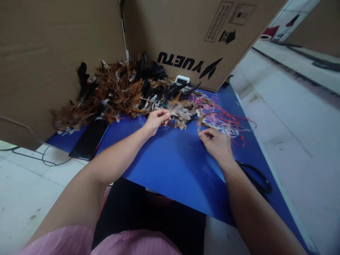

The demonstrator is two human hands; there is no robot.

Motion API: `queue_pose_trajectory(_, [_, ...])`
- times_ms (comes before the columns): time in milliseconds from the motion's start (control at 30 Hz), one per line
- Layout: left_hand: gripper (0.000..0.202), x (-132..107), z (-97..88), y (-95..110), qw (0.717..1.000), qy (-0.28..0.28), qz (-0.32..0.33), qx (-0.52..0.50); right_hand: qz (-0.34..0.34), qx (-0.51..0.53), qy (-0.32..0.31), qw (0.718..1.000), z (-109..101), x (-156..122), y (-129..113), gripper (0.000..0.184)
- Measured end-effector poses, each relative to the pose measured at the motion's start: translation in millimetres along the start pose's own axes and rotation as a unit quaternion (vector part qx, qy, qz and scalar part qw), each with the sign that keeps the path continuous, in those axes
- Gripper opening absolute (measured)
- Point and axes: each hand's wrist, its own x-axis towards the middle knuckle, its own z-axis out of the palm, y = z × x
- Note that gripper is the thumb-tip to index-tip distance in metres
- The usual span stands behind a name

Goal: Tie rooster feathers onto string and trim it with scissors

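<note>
Brown feather (199, 124), blurred, lower end hidden by right hand (217, 143)

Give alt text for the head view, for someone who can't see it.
A person's left hand pinches a pale feather, the right hand a brown feather, over a blue table. On it lie a brown and black feather heap, tangled strings and a dark phone, with cardboard behind.

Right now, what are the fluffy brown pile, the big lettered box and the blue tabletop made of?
The fluffy brown pile looks like soft feathers, with wispy edges and downy white bits. The big lettered box seems to be matte cardboard: plain brown with black printing. The blue tabletop looks smooth with a faint sheen, maybe plastic or painted board; I can't tell which.
</note>
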Motion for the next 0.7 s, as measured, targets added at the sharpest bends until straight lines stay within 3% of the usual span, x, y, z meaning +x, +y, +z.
queue_pose_trajectory(300, [0.011,1.1,0.9,-0.8,1.0,-0.001,-0.009,-0.011,0.059,-0.053,-0.025,0.997,7.7,42.6,-8.2,0.015])
queue_pose_trajectory(567, [0.023,0.9,-0.4,-1.2,1.0,-0.018,-0.006,0.009,0.037,0.039,0.135,0.989,-9.9,54.5,-28.2,0.024])
queue_pose_trajectory(633, [0.024,1.4,-0.8,-2.0,1.0,-0.019,-0.003,0.009,0.008,0.057,0.153,0.986,-12.8,52.3,-33.9,0.025])
queue_pose_trajectory(700, [0.024,2.2,-1.6,-3.1,1.0,-0.02,-0.001,0.006,-0.061,0.062,0.168,0.982,-15.2,52.3,-41.3,0.018])
